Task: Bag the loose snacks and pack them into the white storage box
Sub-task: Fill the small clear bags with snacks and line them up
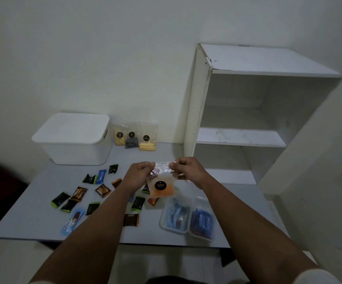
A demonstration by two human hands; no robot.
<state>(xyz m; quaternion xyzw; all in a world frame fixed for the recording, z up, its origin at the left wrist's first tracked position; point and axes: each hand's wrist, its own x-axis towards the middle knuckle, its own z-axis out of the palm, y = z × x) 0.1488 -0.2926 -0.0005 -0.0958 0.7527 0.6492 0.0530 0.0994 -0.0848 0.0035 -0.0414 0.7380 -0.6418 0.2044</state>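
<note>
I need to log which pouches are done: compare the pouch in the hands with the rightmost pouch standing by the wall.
The held pouch hangs in the air, pinched at its top by the left hand and right hand; the rightmost wall pouch stands on the table. The held pouch holds orange contents; the wall pouch holds pale yellow pieces. Both are clear, with a round black sticker.
</note>
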